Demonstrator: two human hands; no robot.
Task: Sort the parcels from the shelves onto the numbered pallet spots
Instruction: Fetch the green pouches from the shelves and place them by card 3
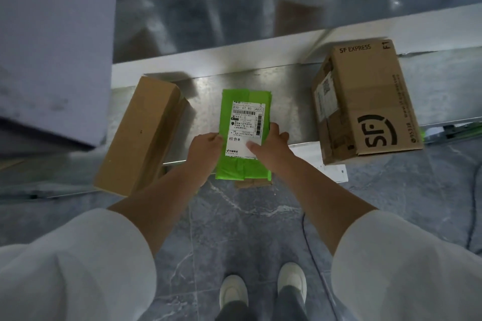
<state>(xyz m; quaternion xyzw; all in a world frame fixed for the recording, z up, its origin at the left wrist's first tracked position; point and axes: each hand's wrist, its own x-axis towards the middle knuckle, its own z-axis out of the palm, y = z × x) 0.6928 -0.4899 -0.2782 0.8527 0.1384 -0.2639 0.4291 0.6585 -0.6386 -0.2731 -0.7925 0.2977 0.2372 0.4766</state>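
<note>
Where the metal shelf (287, 81) is seen running across the view above the grey floor (234, 229), three parcels are found on or over it. A large SF box (365, 101) is set at the right end, its near corner jutting past the front edge. A long brown box (140, 135) is laid askew at the left, its near end also past the edge. Between them, well apart from both, a green parcel (242, 169) is held label-up, its near end overhanging the floor; whether it rests on the shelf cannot be told. Its left edge is gripped by the left hand (204, 147), and its right edge by the right hand (271, 142), whose thumb is pressed on the white label (247, 122).
</note>
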